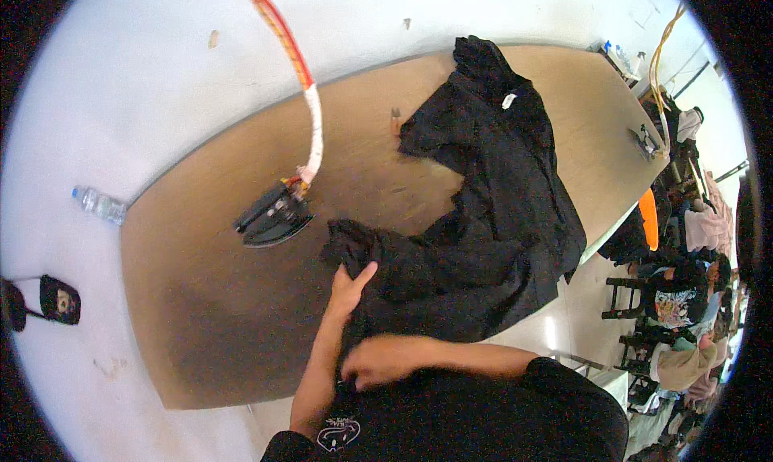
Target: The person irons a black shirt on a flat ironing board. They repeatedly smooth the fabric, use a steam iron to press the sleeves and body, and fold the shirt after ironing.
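Observation:
A black long-sleeved garment [515, 188] with a small white label lies rumpled across the brown table [217, 325], reaching from the far edge to the near one. At its near left end my left hand [349, 291] is closed on a bunched part of the cloth, thumb on top. Close to my body, my right hand [385, 360] has its fingers curled by the near edge of the cloth. It is blurred, and what sits in its fingers is hidden. A black iron [275, 217] rests on the table left of the garment, its white-and-red cable rising upward.
A small brown object [395, 121] lies near the far edge. A clear bottle [100, 204] is beyond the table's left edge. Another iron [646, 142] stands at the far right end. An orange piece [649, 219], stools [622, 298] and people among clothes are off to the right.

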`<state>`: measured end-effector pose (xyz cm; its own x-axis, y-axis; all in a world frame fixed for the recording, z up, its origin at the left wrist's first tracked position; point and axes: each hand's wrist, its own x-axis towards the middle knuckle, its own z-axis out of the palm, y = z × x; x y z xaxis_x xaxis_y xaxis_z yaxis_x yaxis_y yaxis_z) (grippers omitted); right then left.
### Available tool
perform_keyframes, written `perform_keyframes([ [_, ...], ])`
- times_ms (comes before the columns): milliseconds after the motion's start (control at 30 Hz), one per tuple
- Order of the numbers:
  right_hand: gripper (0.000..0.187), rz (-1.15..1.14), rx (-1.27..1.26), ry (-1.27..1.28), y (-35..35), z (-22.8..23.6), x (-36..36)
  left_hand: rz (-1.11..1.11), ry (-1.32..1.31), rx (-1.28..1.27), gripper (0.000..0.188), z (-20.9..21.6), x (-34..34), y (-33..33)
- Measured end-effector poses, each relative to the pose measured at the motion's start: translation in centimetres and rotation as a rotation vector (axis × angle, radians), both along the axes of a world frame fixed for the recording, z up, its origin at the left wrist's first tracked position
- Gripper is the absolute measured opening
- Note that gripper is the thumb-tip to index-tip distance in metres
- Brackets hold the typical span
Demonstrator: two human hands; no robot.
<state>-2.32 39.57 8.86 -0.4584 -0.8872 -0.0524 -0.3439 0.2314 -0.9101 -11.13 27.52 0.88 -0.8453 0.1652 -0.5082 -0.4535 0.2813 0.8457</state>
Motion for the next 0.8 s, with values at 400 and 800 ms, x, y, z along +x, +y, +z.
perform_keyframes([
  [400,0.058,-0.766,0.692,0.636,-6.7,-11.3,6.8,0.769,0.136,-0.369,0.048,-3.9,21.5,-36.3],
  [800,0.066,-0.568,0.325,0.336,-21.7,-5.9,3.2,0.489,0.771,-0.464,0.037,-1.5,17.0,-34.1],
])
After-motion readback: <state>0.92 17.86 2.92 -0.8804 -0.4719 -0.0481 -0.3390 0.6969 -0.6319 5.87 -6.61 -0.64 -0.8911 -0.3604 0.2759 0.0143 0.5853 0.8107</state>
